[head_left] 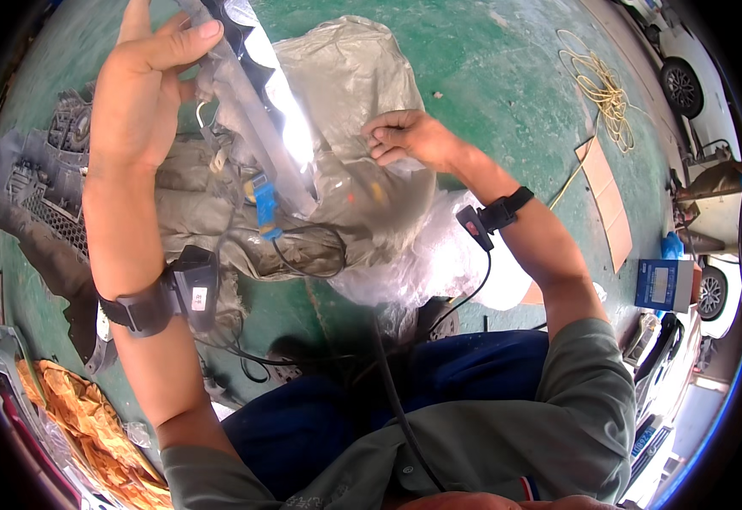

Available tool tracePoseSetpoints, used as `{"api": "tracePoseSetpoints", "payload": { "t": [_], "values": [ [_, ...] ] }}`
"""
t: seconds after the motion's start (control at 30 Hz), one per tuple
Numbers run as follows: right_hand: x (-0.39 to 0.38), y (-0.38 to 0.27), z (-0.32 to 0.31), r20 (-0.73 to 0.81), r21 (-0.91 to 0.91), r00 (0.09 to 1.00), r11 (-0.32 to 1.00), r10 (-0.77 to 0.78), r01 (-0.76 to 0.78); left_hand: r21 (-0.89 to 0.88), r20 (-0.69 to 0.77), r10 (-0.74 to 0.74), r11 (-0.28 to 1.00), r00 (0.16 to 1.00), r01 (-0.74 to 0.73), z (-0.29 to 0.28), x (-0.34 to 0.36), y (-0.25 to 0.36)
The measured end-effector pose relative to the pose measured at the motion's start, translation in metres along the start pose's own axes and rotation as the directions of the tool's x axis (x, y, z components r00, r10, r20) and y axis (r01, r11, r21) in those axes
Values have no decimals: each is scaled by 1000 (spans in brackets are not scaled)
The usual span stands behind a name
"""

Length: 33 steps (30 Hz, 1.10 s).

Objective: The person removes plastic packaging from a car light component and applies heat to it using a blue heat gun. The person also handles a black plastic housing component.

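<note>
grey strip [256, 119], upper end off-frame

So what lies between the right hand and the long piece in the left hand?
In the head view, only crumpled beige sheeting shows between the right hand and that long piece.

Yellow cord [607, 95] on green floor [494, 76]

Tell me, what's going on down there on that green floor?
A person is holding up a long grey-and-silver part in the left hand, above a crumpled beige covering. The right hand is over the covering, apart from the part, its fingers bunched; whether they pinch something is hard to tell. A coiled yellow cord lies off to the right.
</note>
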State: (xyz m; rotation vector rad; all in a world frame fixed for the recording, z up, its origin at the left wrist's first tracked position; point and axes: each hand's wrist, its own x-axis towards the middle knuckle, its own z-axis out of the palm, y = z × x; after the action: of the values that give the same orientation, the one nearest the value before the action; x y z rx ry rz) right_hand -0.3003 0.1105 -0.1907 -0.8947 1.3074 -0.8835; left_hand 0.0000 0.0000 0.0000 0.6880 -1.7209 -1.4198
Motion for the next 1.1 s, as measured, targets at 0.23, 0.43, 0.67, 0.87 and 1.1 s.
{"api": "tracePoseSetpoints", "payload": {
  "t": [0.23,0.43,0.67,0.87,1.1],
  "values": [
    [0,-1,5,-3,-69,999,997,-43,43,-14,-21,33,999,999,-34,2,-1,3],
    [-8,-5,5,-22,-203,998,978,-62,56,-20,-2,41,999,999,-41,3,-1,1],
    [6,14,-39,-143,-455,967,882,-210,124,19,-8,0,1000,1000,1,-23,7,-19],
    [4,25,-83,-357,-619,906,784,-227,-48,45,-36,10,999,999,-8,-18,6,-14],
    [9,70,-115,-301,-728,925,682,-231,-67,36,-37,15,999,999,-14,-11,7,-13]
  ]
}}
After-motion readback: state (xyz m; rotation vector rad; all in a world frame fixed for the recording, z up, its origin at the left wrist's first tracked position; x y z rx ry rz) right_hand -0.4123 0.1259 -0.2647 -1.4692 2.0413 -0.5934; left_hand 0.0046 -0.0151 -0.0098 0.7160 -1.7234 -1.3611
